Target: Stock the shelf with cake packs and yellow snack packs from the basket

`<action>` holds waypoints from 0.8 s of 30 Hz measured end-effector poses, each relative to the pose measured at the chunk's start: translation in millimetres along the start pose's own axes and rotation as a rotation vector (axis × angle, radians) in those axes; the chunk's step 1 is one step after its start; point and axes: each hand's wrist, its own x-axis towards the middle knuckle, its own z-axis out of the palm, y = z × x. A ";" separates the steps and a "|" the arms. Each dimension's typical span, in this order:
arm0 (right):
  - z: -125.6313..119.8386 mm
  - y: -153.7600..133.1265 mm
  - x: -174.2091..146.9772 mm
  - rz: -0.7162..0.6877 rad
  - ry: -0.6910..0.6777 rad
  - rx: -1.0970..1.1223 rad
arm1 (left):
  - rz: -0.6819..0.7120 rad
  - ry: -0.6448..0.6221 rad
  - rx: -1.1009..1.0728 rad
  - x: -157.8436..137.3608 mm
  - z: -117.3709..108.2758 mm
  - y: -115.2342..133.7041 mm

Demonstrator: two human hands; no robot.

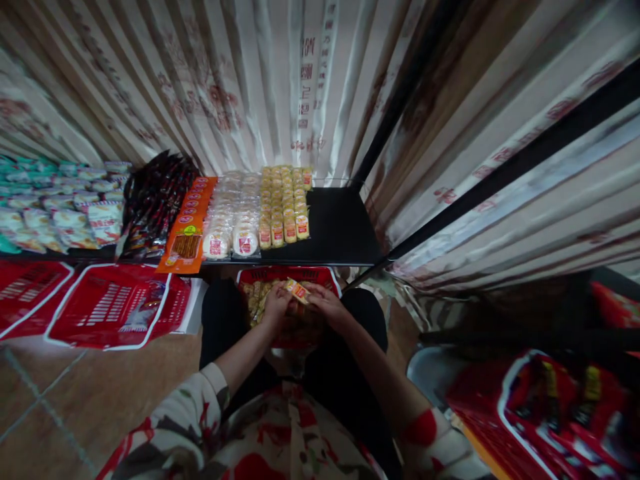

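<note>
Between my two hands is a small yellow snack packet [298,291] with a red and white label. My left hand [277,303] grips its left end, and my right hand [326,305] has fingers closed on its right end. Below them, between my knees, a red basket [327,272] holds many similar yellow packets [256,297]; my hands hide part of it. On the black shelf [340,230] ahead, yellow packets [285,207] stand in tidy rows. Left of those are rows of round white packaged snacks [231,217].
Further left on the shelf lie an orange snack bag [187,223], dark packets [157,200] and white-and-green packets [60,203]. Red baskets [110,307] sit below at left. Another red basket [560,407] is at lower right. A black post [395,100] and curtains [240,80] border the shelf.
</note>
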 end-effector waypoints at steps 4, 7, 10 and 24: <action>-1.6 -13.6 -11.0 0.015 -0.030 0.096 | 0.030 -0.005 -0.077 -5.2 4.4 17.1; -2.1 -20.5 -12.7 -0.031 -0.018 0.063 | 0.077 -0.008 -0.051 -7.8 8.1 24.2; -3.2 -26.2 -10.4 -0.095 0.011 -0.032 | 0.158 -0.023 0.047 -7.6 11.7 30.7; -32.8 -68.2 19.8 -0.328 0.153 -0.061 | 0.471 -0.044 0.418 8.3 57.3 79.7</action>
